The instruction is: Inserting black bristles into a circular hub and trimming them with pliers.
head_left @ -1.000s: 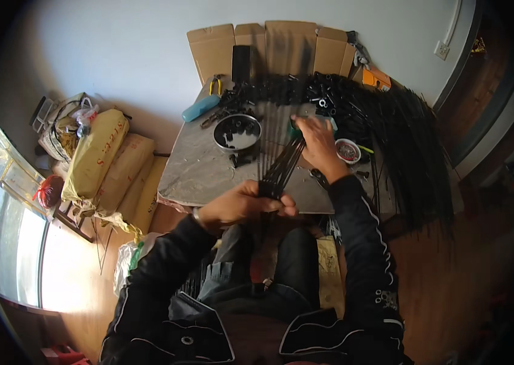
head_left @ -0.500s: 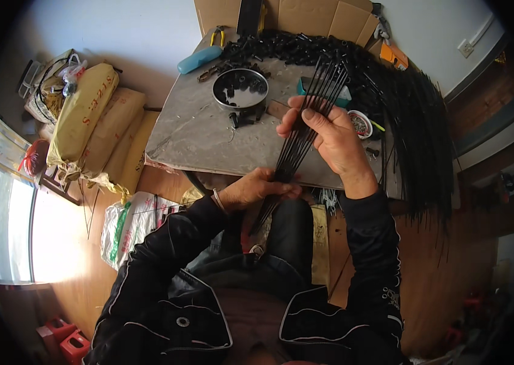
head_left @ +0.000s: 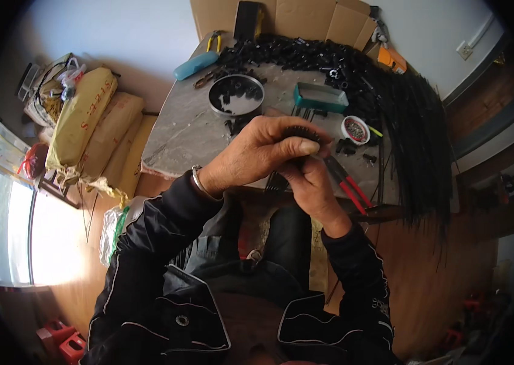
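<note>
Grey marble-look table (head_left: 175, 137) fills the middle of the frame, pale wall (head_left: 135, 36) behind. Frame centre: left hand (head_left: 257, 149) is closed around a bundle of thin black rods (head_left: 300, 132), thumb across it. Right hand (head_left: 316, 191) sits just below and to the right, touching the left; its fingers are mostly hidden, can't tell if they grip the rods. Bundle lies inside the left grip, at its right end, so the left hand is nearer. Packed tips face up at the camera; long axis is heavily foreshortened, seemingly slanting down to the lower left, where black lengths show under the left hand. Far end hidden.

Just right of the right hand: red-handled tool (head_left: 351, 191), handles toward lower right. Above the hands: teal tray (head_left: 320, 105), white tub (head_left: 347, 137) of small metal bits, and, upper left of them, round pan (head_left: 235, 114) with black pieces. Upper centre, heap of black fittings (head_left: 305, 53); right side, long black strands (head_left: 421, 146) hanging over the edge.
</note>
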Action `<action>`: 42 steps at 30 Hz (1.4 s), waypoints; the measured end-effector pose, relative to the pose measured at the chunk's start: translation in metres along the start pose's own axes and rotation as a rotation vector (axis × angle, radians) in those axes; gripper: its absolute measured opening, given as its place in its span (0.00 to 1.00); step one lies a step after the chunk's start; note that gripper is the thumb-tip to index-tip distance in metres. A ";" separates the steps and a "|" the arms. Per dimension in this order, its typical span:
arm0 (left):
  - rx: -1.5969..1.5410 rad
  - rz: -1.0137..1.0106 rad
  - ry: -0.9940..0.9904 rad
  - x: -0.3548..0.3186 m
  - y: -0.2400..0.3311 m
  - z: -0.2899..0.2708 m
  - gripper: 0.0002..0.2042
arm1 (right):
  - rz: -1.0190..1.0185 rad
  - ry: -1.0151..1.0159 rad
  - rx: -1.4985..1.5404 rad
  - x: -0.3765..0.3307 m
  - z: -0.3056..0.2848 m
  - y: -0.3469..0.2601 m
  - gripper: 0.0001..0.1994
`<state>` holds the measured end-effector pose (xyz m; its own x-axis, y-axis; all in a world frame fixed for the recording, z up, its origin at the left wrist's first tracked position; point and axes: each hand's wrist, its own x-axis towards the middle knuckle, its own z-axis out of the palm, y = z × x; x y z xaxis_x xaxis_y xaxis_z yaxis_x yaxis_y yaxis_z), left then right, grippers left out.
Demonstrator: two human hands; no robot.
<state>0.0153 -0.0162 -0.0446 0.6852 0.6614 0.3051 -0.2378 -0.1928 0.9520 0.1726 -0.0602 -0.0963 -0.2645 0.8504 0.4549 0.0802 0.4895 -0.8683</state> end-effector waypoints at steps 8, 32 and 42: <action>0.112 0.075 0.027 0.005 -0.013 -0.004 0.12 | 0.443 -0.421 0.093 0.057 -0.095 0.061 0.11; 0.145 0.105 0.055 0.010 -0.018 0.000 0.11 | 0.104 0.467 -0.354 0.123 -0.143 0.093 0.05; 0.174 0.118 0.093 0.006 -0.015 0.000 0.09 | -0.138 0.095 -0.489 0.013 -0.066 -0.063 0.06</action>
<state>0.0230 -0.0096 -0.0567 0.5912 0.6896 0.4183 -0.1848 -0.3890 0.9025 0.2277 -0.0672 -0.0225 -0.2175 0.7741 0.5946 0.4968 0.6121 -0.6152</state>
